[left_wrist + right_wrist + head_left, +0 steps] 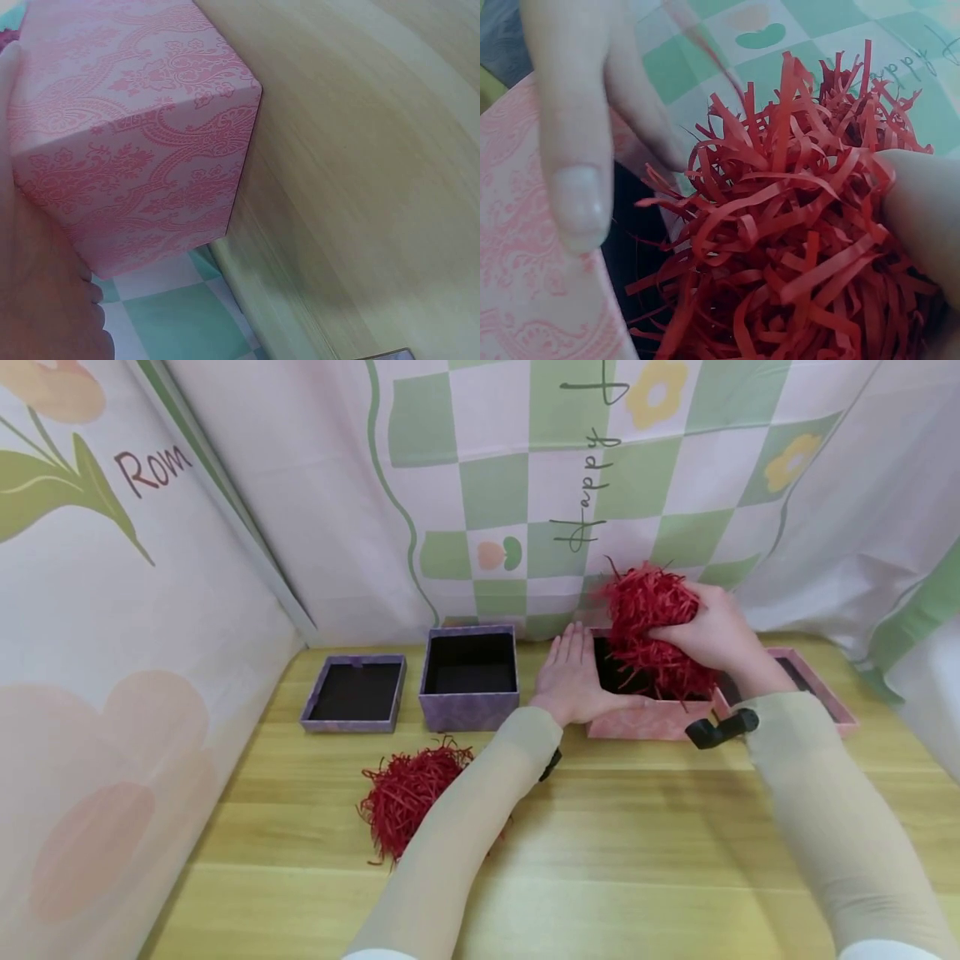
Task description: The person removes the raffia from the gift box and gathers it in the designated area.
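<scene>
My right hand (716, 631) grips a bundle of red shredded paper (651, 610) over the pink box (637, 720). The bundle's lower strands hang into the box's dark inside; the right wrist view shows the curly strips (787, 225) close up. Against the box's left side rests my left hand (573, 681), fingers straight, its thumb along the front rim. In the left wrist view the pink patterned wall (150, 142) of the box shows beside that hand (45, 285). A second pile of red shredded paper (408, 797) lies on the table, partly hidden behind my left forearm.
Left of the pink box stands an open purple box (468, 710) with a black inside. Its purple lid (351, 727) lies further left, inside up. A pink lid (813, 681) lies right of the pink box. A patterned curtain (495, 485) hangs behind the wooden table (600, 860).
</scene>
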Tool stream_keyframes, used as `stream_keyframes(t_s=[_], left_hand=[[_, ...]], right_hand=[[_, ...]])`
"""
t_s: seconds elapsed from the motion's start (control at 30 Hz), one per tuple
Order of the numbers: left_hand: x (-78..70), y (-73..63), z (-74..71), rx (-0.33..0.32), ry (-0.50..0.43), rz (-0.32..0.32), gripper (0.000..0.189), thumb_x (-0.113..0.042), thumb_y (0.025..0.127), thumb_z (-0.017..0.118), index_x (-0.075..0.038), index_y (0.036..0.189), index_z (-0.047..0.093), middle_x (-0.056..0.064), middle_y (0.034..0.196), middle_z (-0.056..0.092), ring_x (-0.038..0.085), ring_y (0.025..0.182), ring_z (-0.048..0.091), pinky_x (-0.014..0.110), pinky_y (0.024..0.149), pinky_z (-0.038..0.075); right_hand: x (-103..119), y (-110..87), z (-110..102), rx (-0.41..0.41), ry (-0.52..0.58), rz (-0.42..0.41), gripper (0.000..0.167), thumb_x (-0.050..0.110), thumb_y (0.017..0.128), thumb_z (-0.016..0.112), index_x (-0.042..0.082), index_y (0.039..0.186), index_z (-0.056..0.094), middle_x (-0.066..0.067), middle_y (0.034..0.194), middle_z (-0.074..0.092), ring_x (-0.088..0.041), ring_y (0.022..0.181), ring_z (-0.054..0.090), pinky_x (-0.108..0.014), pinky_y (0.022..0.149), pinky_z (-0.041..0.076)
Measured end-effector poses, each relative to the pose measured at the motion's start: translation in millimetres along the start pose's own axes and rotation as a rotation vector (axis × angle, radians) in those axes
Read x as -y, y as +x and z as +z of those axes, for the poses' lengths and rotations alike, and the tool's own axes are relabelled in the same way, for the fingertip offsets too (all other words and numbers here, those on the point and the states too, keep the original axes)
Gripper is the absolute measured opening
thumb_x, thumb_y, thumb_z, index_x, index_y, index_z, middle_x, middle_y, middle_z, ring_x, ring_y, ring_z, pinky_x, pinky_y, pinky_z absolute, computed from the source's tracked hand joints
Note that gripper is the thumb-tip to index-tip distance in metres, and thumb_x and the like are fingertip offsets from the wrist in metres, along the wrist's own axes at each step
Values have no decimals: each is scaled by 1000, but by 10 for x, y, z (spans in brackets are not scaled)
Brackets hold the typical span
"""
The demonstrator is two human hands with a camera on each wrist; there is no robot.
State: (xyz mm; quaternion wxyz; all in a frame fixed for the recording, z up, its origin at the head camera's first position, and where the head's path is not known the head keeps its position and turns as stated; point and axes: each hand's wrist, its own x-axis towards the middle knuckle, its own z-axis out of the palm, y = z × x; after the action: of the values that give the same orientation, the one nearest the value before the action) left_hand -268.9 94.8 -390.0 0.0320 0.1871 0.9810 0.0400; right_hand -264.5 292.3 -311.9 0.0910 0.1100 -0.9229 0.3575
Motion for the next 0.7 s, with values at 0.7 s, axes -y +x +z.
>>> stream_keyframes(t_s=[0.7], left_hand=[[8,9,30,-7,-31,7,134,-100,71,36,-13,164,-6,4,170,-9,16,153,-14,29,119,-11]], right_hand=[[281,-143,-301,-145,37,22,65,29,82,87,11,139,62,-20,131,63,-15,111,56,-48,104,43]])
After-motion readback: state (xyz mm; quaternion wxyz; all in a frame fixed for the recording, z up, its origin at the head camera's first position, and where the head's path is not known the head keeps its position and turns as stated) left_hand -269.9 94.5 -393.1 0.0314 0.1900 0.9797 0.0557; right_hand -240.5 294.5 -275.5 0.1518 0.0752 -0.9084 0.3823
